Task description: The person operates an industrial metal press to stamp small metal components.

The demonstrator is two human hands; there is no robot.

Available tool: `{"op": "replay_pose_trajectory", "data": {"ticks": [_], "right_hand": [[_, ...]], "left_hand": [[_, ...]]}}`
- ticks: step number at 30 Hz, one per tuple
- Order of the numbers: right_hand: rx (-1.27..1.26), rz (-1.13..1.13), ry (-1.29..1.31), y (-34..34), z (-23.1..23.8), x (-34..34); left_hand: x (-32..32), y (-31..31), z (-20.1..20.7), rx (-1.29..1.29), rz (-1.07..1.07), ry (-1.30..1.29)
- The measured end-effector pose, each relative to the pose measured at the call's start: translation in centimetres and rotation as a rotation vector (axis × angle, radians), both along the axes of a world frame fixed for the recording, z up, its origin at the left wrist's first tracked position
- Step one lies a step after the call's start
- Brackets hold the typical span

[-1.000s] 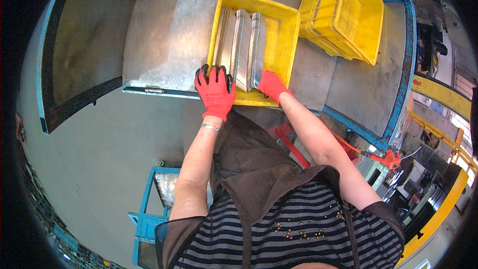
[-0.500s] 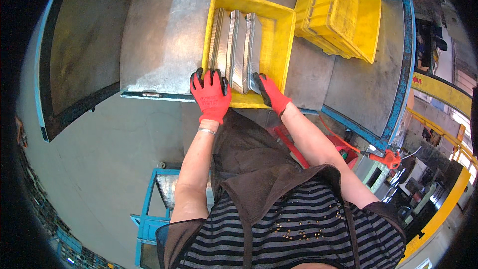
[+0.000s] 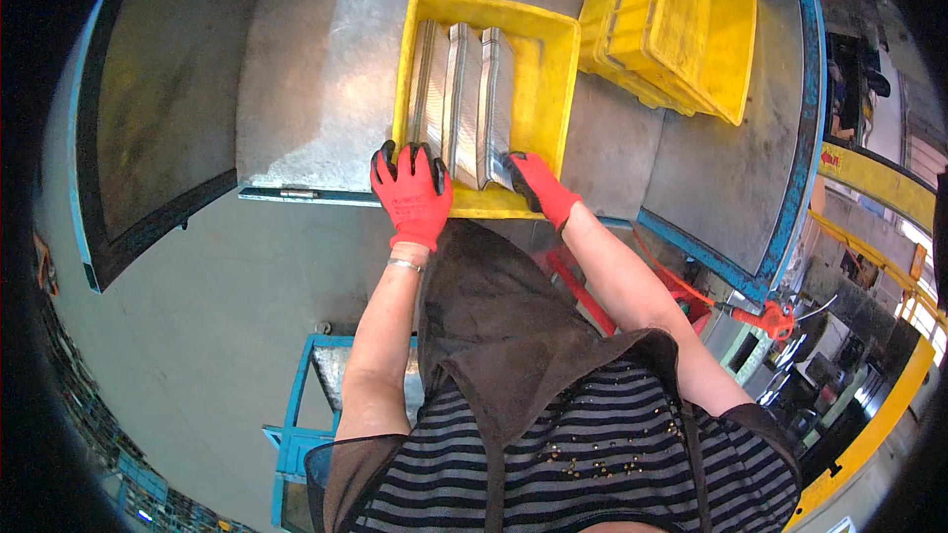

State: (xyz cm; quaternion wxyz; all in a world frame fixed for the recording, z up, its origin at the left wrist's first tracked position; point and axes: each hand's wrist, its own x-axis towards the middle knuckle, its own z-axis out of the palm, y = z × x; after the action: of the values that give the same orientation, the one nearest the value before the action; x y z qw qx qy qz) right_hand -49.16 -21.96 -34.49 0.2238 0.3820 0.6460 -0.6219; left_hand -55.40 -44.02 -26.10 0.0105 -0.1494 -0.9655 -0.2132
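Note:
A yellow plastic bin stands on a metal worktop and holds several long, shiny, ridged metal strips lying side by side. My left hand, in a red glove with black fingertips, is curled over the bin's near left corner, beside the leftmost strip; its fingertips are partly hidden. Over the near right part of the bin reaches my right hand, gloved the same way. Its fingers press against the near end of the rightmost strip, and their undersides are hidden.
Tilted yellow bins, nested together, rest at the far right. A blue frame edges the worktop on the right. A blue metal stand is at lower left. An orange air gun with a hose hangs at right.
The bin with its strips has shifted slightly left and nearer, and my left hand has moved with it. My right hand stays by the rightmost strip.

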Motion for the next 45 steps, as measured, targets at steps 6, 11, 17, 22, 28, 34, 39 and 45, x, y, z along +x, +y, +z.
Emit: {"op": "replay_pose_trajectory", "data": {"ticks": [6, 11, 17, 22, 28, 34, 39, 45], "right_hand": [[0.908, 0.641, 0.007, -4.1, 5.0, -1.2], [0.991, 0.937, -0.108, -4.9, 6.8, -2.9], [1.337, 1.311, -0.003, -5.3, 4.5, -3.8], [1.332, 1.312, -0.002, -4.8, 2.8, -3.8], [0.999, 1.145, -0.125, -5.0, 5.5, -4.5], [1.030, 1.198, -0.060, -4.4, 5.5, -4.5], [0.951, 1.014, 0.174, -3.8, 6.4, -2.5], [0.128, -0.054, 0.107, -0.3, 3.1, -0.6]], "left_hand": [[-0.3, 0.1, 0.4, -0.009, 0.001, -0.012], [-0.1, 0.0, 0.3, -0.011, 0.001, -0.023], [-0.4, 0.0, 0.5, -0.008, -0.011, -0.049], [-0.3, 0.2, 0.3, -0.016, -0.007, -0.026], [-0.2, 0.0, 0.0, -0.035, -0.003, -0.028], [-0.4, 0.3, 0.4, -0.004, -0.008, -0.018], [-0.2, -0.1, -0.2, -0.026, -0.002, -0.032], [-0.2, 0.0, 0.4, -0.049, -0.003, -0.035]]}}
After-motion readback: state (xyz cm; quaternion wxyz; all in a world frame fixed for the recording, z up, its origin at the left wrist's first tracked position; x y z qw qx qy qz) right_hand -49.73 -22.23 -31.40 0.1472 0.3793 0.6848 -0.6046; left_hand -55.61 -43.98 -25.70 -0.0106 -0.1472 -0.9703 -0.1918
